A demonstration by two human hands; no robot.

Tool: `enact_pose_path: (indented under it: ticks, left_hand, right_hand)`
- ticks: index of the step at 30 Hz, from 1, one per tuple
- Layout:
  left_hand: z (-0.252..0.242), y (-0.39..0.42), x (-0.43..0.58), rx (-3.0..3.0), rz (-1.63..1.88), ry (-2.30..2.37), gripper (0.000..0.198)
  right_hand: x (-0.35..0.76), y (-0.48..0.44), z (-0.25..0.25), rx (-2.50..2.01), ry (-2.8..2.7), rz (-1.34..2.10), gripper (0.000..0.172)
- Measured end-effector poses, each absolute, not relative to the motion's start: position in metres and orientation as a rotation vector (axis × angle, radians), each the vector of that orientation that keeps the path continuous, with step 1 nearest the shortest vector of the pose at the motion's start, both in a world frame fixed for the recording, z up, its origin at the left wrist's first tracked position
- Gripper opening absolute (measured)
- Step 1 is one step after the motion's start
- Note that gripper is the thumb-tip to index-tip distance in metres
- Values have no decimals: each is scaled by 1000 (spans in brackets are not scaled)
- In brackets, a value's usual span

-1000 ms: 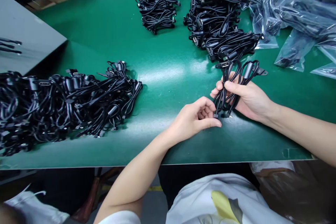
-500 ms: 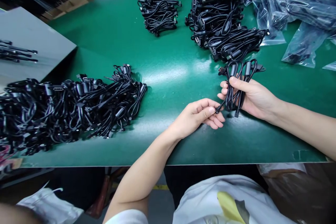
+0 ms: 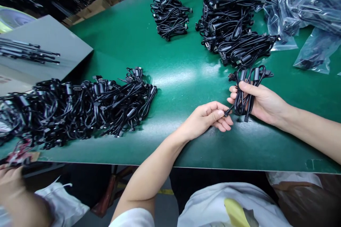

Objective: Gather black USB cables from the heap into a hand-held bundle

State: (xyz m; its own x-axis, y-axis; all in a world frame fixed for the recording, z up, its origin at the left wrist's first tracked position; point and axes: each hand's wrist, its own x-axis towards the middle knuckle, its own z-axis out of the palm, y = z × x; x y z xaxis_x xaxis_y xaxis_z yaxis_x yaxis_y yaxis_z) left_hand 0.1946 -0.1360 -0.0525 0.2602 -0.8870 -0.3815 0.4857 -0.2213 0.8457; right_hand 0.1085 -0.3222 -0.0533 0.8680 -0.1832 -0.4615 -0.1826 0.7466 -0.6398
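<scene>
My right hand [image 3: 262, 103] is closed around a folded bundle of black cables [image 3: 243, 94], its thumb lying across the front. The bundle has thick barrel-shaped parts near its top and small plugs at its ends. With thumb and fingers, my left hand [image 3: 213, 117] pinches a small black plug [image 3: 226, 113] that sticks out at the bundle's lower left. Both hands are held over the green table [image 3: 181, 95], near its front edge. Just beyond my right hand lies a large stack of similar black cable bundles [image 3: 231, 17].
A long heap of black cables [image 3: 80, 110] lies on the left, and a smaller pile [image 3: 172, 16] at the back. Clear plastic bags [image 3: 314, 49] cover the right rear. A grey box [image 3: 71, 42] stands far left. At lower left is another person's blurred hand [image 3: 13, 184].
The whole view has shifted, so the scene sits slightly further right. My hands keep almost the same hold on the cable bundle. The other person's hand has come into view at lower left.
</scene>
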Motion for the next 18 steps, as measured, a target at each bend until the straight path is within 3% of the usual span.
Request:
enact_pose_path:
  ticks: [10, 15, 18]
  left_hand:
    - [-41, -131, 207, 1831, -899, -1194, 19]
    - [-33, -90, 252, 2709, 246, -725, 28]
    - [-40, -61, 275, 3112, 365, -455, 33]
  right_hand:
    - [99, -329, -58, -1146, 413, 206, 21]
    - [100, -327, -56, -1100, 437, 184, 28]
    - [100, -325, -53, -1109, 404, 230, 26]
